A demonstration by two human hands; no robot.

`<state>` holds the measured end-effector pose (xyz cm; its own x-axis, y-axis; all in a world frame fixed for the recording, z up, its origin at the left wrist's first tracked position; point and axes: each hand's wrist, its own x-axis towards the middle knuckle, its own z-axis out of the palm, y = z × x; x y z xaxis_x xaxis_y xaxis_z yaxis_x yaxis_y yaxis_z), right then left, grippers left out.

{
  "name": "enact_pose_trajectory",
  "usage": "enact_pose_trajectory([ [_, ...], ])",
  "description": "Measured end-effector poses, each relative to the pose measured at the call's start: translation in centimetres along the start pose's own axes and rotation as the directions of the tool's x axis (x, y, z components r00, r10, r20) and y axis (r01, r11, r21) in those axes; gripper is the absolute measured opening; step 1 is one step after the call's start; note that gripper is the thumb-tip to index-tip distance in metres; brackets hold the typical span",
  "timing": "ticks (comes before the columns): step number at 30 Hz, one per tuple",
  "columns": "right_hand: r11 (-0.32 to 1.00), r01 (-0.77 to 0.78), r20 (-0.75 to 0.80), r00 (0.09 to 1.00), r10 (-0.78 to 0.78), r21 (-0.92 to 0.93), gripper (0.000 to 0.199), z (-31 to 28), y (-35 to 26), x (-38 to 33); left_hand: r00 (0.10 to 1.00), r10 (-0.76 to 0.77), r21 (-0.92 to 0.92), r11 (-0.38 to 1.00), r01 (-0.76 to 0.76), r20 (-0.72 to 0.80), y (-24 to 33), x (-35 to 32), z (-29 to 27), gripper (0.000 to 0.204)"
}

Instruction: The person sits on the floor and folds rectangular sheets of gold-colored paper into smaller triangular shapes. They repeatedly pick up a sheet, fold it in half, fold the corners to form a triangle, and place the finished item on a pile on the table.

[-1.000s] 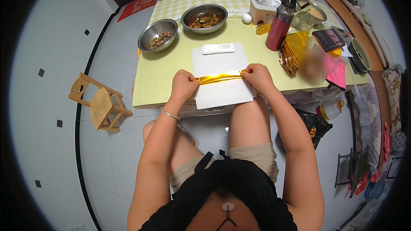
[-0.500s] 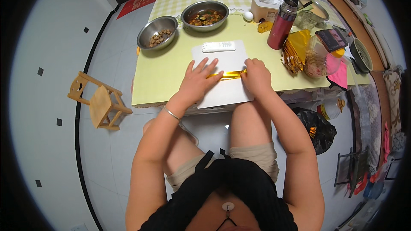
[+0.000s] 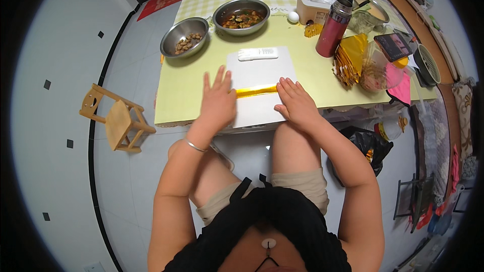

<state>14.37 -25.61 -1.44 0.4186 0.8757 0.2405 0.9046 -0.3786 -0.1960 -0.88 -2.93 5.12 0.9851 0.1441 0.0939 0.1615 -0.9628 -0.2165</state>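
A narrow folded strip of shiny gold foil paper [image 3: 256,91] lies crosswise on a white board [image 3: 258,113] at the table's near edge. My left hand [image 3: 219,99] is open at the strip's left end, its fingers spread and raised to the left of the board. Over the strip's right end rests my right hand [image 3: 298,100], open, with straight fingers lying flat and the thumb apart. Just beyond the strip, a white flat oblong object [image 3: 258,54] sits on the board. A sheaf of gold foil pieces [image 3: 349,60] stands to the right.
Two steel bowls, one with nuts [image 3: 176,30] and one with food in liquid [image 3: 220,24], stand back left. A red flask [image 3: 333,32], a tissue box [image 3: 310,10], a white egg-like ball [image 3: 293,17] and a phone [image 3: 393,47] crowd the right. A small wooden chair [image 3: 119,121] is left.
My left hand has slid left along the gold strip to its end. The right hand has opened from its curled grip and now lies flatter, slightly nearer me. More of the strip shows.
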Motion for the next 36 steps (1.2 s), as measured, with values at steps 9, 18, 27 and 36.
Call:
enact_pose_trajectory([
  [9,0.977,0.100,-0.031,0.994,-0.108,-0.190,0.050,-0.1,0.4,1.4,0.999,0.020,-0.364,0.931,-0.032,-0.037,5.8,-0.5,3.5,0.107],
  [18,0.909,0.254,0.017,0.965,-0.264,-0.332,0.021,-1.3,0.3,4.1,0.980,-0.114,-0.215,0.974,0.077,-0.165,4.4,-2.2,4.4,0.082],
  [27,0.998,0.061,-0.033,0.998,-0.061,-0.010,0.012,-3.0,0.8,6.1,0.988,0.055,-0.078,0.995,-0.067,-0.148,6.1,6.2,1.0,0.012],
  [36,0.747,-0.304,-0.125,0.881,0.457,0.592,0.096,-2.6,3.4,7.0,0.972,-0.142,-0.211,0.972,0.102,-0.187,-0.3,12.6,-5.8,0.014],
])
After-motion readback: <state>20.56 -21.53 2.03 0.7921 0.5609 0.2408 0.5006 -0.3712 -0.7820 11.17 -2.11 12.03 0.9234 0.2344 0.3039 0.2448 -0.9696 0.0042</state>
